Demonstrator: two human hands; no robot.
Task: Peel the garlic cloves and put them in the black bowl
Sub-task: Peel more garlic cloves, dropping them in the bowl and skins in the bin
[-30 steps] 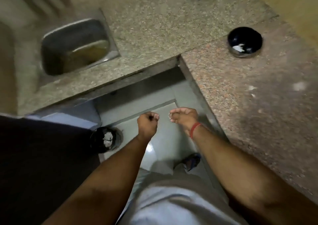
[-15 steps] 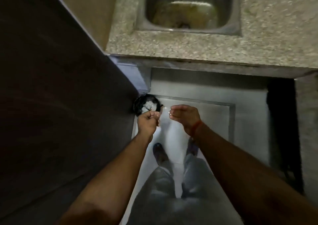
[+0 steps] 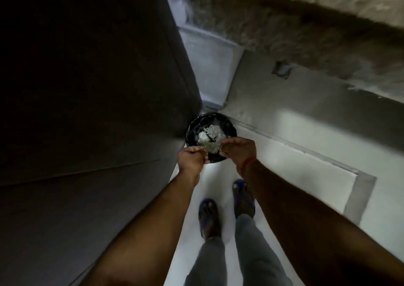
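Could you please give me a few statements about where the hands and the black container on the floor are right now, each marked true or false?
1. Both hands are held over a black container standing on the floor. True.
2. The container is empty. False: whitish scraps lie inside it.
3. A red thread circles the right hand's wrist. True.
4. The left hand rests flat on the countertop. False: it is in the air with curled fingers, beside the right hand.
5. The person is barefoot. False: dark footwear shows on both feet.
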